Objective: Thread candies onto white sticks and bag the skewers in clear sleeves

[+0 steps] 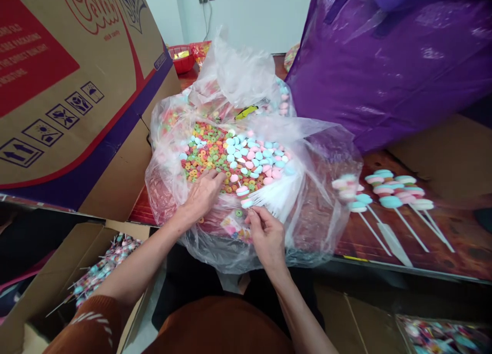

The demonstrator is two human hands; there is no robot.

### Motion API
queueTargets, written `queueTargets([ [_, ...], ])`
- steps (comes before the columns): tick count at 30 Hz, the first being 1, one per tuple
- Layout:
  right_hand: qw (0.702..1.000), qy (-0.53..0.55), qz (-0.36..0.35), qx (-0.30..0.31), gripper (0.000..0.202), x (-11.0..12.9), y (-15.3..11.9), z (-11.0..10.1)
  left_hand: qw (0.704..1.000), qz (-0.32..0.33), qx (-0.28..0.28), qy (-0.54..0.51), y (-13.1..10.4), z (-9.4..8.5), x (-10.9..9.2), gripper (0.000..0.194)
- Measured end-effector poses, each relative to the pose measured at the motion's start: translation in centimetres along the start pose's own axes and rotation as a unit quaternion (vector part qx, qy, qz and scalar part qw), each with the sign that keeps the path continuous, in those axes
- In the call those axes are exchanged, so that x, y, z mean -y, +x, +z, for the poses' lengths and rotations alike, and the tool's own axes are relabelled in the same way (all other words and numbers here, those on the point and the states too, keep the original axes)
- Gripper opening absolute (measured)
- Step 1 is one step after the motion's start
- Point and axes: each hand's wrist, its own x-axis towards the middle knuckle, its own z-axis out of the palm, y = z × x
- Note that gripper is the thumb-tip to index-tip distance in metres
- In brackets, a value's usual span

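My right hand (266, 234) pinches a white stick with pink, blue and white marshmallow candies (243, 194) threaded on its upper part. At its left, my left hand (206, 191) lies over loose ring-shaped gummies (207, 151), fingers stretched onto them; the fingertips are partly hidden. Pink and blue marshmallow candies (258, 157) lie heaped beside the rings. A bundle of white sticks (277, 193) rests near my right hand. All of this sits on a clear plastic bag (161, 190) spread open on the table.
Several finished candy sticks (400, 192) lie on the wooden table (453, 231) at right. A large carton (77, 77) stands at left, a purple bag (388, 67) at right. Below left, an open box (42, 287) holds wrapped candy sticks. A red basket (182, 62) stands behind.
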Motion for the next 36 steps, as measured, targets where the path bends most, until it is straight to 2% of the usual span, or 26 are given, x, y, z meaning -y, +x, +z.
queueTargets([
  [3, 1.000, 0.005, -0.005, 0.001, 0.029, -0.1, 0.0, 0.0, 0.995, 0.004, -0.035, -0.089, 0.2, 0.0, 0.5, 0.024],
  [5, 1.000, 0.016, -0.003, 0.006, 0.029, 0.1, 0.0, 0.0, 0.970, -0.022, -0.085, -0.225, 0.3, 0.3, 0.7, 0.021],
  [7, 0.999, 0.029, 0.003, 0.019, 0.028, 0.5, -0.1, -0.1, 0.909, -0.073, -0.113, -0.395, 0.2, 0.6, 0.6, 0.022],
  [10, 0.998, 0.046, 0.005, 0.052, 0.027, 1.0, -0.4, 0.0, 0.796, -0.137, -0.101, -0.580, -0.2, 0.9, 0.2, 0.029],
  [12, 0.997, 0.050, -0.006, 0.066, 0.026, 1.3, -0.5, 0.3, 0.759, -0.152, -0.095, -0.626, -0.6, 0.9, -0.2, 0.032],
  [17, 0.997, 0.035, -0.030, 0.062, 0.026, 1.5, -0.6, 0.8, 0.742, -0.158, -0.101, -0.643, -1.3, 0.7, -0.8, 0.029],
  [24, 0.998, -0.013, -0.052, 0.044, 0.025, 1.9, -0.4, 1.0, 0.751, -0.164, -0.119, -0.628, -1.7, 1.0, -1.7, 0.020],
  [26, 0.997, -0.016, -0.068, 0.034, 0.025, 2.0, -0.4, 1.3, 0.736, -0.172, -0.130, -0.642, -1.9, 0.9, -1.9, 0.020],
  [30, 0.994, -0.016, -0.102, 0.029, 0.025, 2.0, -0.6, 1.9, 0.676, -0.195, -0.106, -0.703, -2.3, 0.8, -2.0, 0.029],
  [31, 0.994, -0.015, -0.105, 0.030, 0.025, 2.0, -0.6, 2.0, 0.669, -0.201, -0.107, -0.707, -2.3, 0.8, -2.0, 0.031],
  [34, 0.994, -0.008, -0.102, 0.031, 0.025, 1.9, -0.7, 2.1, 0.690, -0.196, -0.130, -0.684, -2.5, 1.1, -2.4, 0.038],
  [36, 0.995, -0.003, -0.094, 0.021, 0.026, 1.9, -0.7, 2.2, 0.703, -0.182, -0.124, -0.677, -2.6, 1.3, -2.7, 0.043],
])
